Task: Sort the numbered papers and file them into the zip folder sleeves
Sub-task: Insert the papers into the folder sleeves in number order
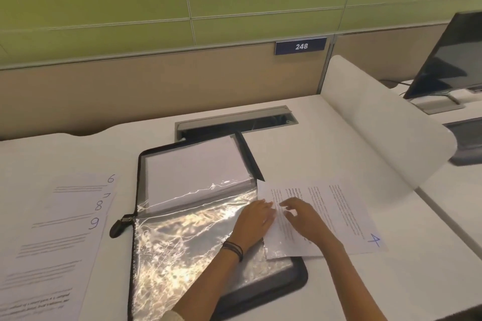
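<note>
White desk (313, 151), zip folder (300, 277) open, left hand (254, 223) flat on sleeve (182, 242), right hand (303, 216) pinching paper 4 (344, 214)

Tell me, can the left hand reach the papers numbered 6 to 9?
Probably yes: the left hand lies flat on the clear sleeve, and those papers lie uncovered beside the zip folder, nothing between.

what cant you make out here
Head view:
- paper 4: print too small; left part hidden by the right hand.
- stack: overlapping sheets hide each other; frame edge cuts it.
- sleeve: glare hides contents.
- right hand's grip: blurred.
</note>
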Action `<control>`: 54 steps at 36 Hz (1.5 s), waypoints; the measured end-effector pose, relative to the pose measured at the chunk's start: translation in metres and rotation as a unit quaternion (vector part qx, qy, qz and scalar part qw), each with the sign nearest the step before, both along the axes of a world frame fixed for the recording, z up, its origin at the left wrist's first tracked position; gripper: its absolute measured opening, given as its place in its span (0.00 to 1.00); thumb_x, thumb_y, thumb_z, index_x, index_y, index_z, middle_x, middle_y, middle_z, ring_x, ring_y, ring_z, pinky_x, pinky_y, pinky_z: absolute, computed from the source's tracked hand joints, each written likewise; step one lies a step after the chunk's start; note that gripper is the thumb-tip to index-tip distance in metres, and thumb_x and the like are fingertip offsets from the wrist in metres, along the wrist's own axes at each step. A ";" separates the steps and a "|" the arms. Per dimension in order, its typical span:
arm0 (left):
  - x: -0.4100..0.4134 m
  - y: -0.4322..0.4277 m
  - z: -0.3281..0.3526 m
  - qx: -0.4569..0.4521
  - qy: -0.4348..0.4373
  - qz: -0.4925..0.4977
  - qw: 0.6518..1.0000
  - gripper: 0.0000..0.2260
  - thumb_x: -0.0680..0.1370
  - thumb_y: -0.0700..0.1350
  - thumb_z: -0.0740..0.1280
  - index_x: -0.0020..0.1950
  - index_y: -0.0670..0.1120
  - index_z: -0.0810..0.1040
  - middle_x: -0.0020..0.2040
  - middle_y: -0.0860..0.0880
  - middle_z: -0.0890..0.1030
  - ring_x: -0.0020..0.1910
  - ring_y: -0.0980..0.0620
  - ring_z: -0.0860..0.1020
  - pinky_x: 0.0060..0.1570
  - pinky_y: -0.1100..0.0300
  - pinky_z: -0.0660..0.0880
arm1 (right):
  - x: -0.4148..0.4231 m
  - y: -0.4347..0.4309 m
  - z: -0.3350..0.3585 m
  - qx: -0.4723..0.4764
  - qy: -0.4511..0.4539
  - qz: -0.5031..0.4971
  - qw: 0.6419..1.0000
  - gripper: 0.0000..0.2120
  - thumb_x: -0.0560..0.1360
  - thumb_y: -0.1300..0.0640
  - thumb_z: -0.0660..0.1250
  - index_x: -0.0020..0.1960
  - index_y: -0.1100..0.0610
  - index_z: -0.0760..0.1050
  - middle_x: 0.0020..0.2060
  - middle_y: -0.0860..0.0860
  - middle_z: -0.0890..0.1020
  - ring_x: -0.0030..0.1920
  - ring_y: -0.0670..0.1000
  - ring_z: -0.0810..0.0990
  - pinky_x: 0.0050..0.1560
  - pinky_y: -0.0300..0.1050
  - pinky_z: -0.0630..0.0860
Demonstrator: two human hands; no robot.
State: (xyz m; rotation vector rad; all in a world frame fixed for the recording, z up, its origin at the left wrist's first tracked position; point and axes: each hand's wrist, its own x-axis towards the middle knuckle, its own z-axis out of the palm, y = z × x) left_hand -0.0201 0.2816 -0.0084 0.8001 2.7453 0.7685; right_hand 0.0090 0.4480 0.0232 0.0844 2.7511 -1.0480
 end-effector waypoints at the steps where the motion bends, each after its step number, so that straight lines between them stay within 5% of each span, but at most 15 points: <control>1: 0.000 0.000 0.004 0.014 0.000 0.007 1.000 0.23 0.82 0.55 0.50 0.65 0.44 0.76 0.66 0.47 0.75 0.67 0.49 0.70 0.68 0.57 0.62 | -0.005 -0.004 -0.005 0.017 0.008 0.024 1.000 0.16 0.79 0.59 0.60 0.67 0.57 0.70 0.66 0.51 0.72 0.64 0.48 0.71 0.66 0.39 0.64; 5: -0.006 0.002 0.003 0.063 -0.003 0.045 0.997 0.13 0.81 0.43 0.58 0.62 0.45 0.78 0.64 0.49 0.76 0.63 0.51 0.71 0.64 0.61 0.65 | -0.016 -0.015 -0.021 0.065 -0.009 0.096 0.993 0.24 0.80 0.61 0.56 0.75 0.54 0.57 0.75 0.48 0.58 0.74 0.48 0.58 0.72 0.39 0.50; 9: -0.012 0.004 -0.007 0.083 0.005 0.117 0.990 0.12 0.81 0.46 0.59 0.59 0.43 0.78 0.70 0.48 0.67 0.69 0.51 0.65 0.65 0.64 0.63 | -0.019 -0.016 -0.031 0.087 -0.008 0.103 0.991 0.23 0.81 0.59 0.57 0.75 0.53 0.58 0.75 0.46 0.58 0.74 0.47 0.56 0.73 0.42 0.50; 12: -0.018 0.006 -0.012 0.086 0.033 0.173 0.981 0.07 0.79 0.46 0.63 0.52 0.44 0.75 0.65 0.48 0.69 0.66 0.51 0.67 0.62 0.61 0.67 | -0.023 -0.014 -0.035 0.087 0.022 0.118 0.989 0.22 0.80 0.59 0.59 0.73 0.52 0.61 0.74 0.46 0.60 0.74 0.46 0.57 0.71 0.37 0.49; 15: -0.026 0.009 -0.010 0.091 0.032 0.214 0.972 0.08 0.76 0.46 0.66 0.52 0.46 0.72 0.56 0.50 0.69 0.55 0.52 0.70 0.52 0.61 0.72 | -0.028 -0.013 -0.037 0.078 0.047 0.133 0.987 0.19 0.79 0.60 0.61 0.70 0.52 0.68 0.70 0.46 0.67 0.70 0.46 0.65 0.67 0.31 0.51; 21: -0.045 0.016 -0.003 0.041 -0.014 0.228 0.973 0.18 0.76 0.42 0.65 0.64 0.43 0.66 0.59 0.45 0.68 0.56 0.48 0.72 0.51 0.56 0.75 | -0.045 -0.011 -0.036 0.023 0.067 0.109 0.991 0.10 0.76 0.59 0.65 0.55 0.53 0.80 0.57 0.46 0.78 0.55 0.43 0.74 0.58 0.30 0.64; 25: -0.056 0.014 -0.001 0.025 -0.028 0.223 0.974 0.12 0.77 0.42 0.63 0.59 0.42 0.70 0.55 0.44 0.71 0.52 0.47 0.73 0.47 0.58 0.73 | -0.059 -0.013 -0.038 0.030 0.070 0.114 0.991 0.05 0.72 0.57 0.71 0.44 0.47 0.76 0.50 0.43 0.74 0.52 0.45 0.73 0.60 0.43 0.70; 29: -0.061 0.009 0.000 0.041 -0.038 0.223 0.973 0.01 0.77 0.40 0.61 0.47 0.44 0.70 0.49 0.46 0.71 0.45 0.48 0.73 0.45 0.58 0.72 | -0.072 -0.012 -0.040 0.029 0.066 0.119 0.990 0.23 0.68 0.54 0.75 0.59 0.52 0.70 0.67 0.50 0.65 0.67 0.51 0.63 0.69 0.47 0.61; 33: -0.066 0.006 0.002 0.055 -0.038 0.232 0.970 0.05 0.76 0.38 0.58 0.41 0.44 0.70 0.44 0.44 0.73 0.41 0.47 0.74 0.40 0.58 0.70 | -0.087 -0.011 -0.038 0.066 -0.013 0.161 0.985 0.42 0.70 0.51 0.73 0.75 0.51 0.52 0.75 0.48 0.53 0.76 0.50 0.46 0.73 0.58 0.42; 42: -0.071 0.002 0.007 0.099 -0.046 0.247 0.963 0.12 0.75 0.38 0.61 0.34 0.49 0.66 0.38 0.50 0.71 0.37 0.51 0.70 0.40 0.59 0.70 | -0.088 -0.012 -0.042 0.122 0.015 0.190 0.974 0.37 0.71 0.49 0.71 0.74 0.51 0.56 0.72 0.47 0.59 0.73 0.50 0.57 0.73 0.59 0.41; 54: -0.076 0.005 0.016 0.078 -0.034 0.242 0.967 0.04 0.76 0.41 0.63 0.40 0.45 0.72 0.43 0.48 0.75 0.39 0.51 0.73 0.41 0.61 0.69 | -0.077 -0.023 -0.030 0.145 0.018 0.235 0.961 0.35 0.75 0.49 0.67 0.76 0.49 0.53 0.75 0.45 0.54 0.76 0.48 0.49 0.70 0.62 0.33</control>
